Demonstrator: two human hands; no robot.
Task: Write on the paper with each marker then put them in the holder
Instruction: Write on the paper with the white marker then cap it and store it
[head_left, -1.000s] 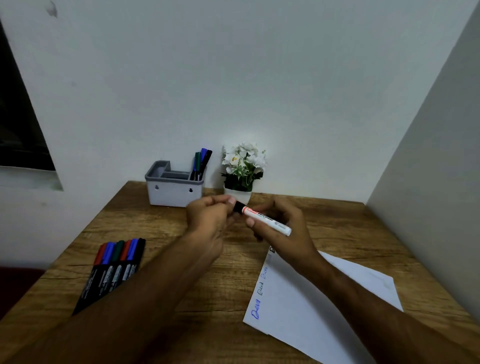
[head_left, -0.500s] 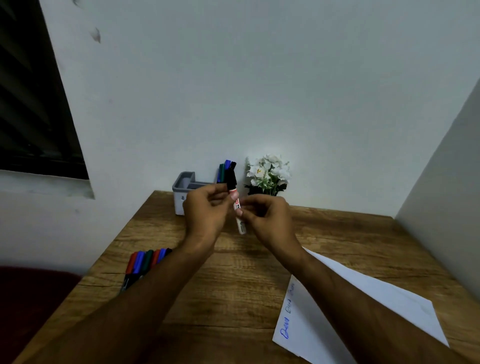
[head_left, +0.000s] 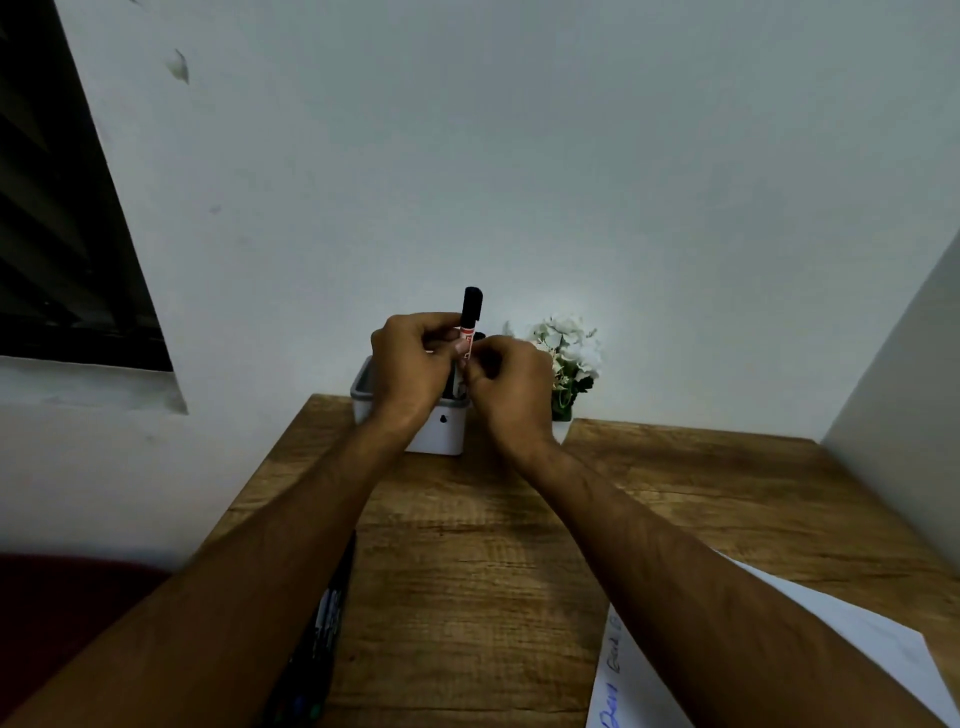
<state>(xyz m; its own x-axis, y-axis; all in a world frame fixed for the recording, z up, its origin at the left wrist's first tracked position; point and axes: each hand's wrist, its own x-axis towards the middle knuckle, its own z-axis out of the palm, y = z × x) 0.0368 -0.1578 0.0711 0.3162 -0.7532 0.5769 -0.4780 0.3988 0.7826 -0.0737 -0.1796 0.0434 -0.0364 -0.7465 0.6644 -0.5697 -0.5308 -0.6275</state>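
Note:
Both hands hold a capped black marker (head_left: 471, 312) upright above the grey holder (head_left: 439, 431) at the table's back edge. My left hand (head_left: 413, 364) pinches the white barrel from the left, and my right hand (head_left: 511, 384) grips it from the right, lower down. The marker's lower end is hidden behind my fingers, so I cannot tell whether it is inside the holder. The holder's other markers are mostly hidden by my hands. White paper (head_left: 841, 634) with blue and black writing lies at the front right. Several loose markers (head_left: 327, 623) lie partly under my left forearm.
A small pot of white flowers (head_left: 569, 353) stands just right of the holder against the wall. A grey side panel (head_left: 904, 374) borders the wooden table (head_left: 467, 571) on the right. A dark window (head_left: 62, 234) is on the left wall.
Both hands carried the marker away from me to the holder, turning it from slanted to upright with its cap on top. The view has tilted upward and closer to the wall.

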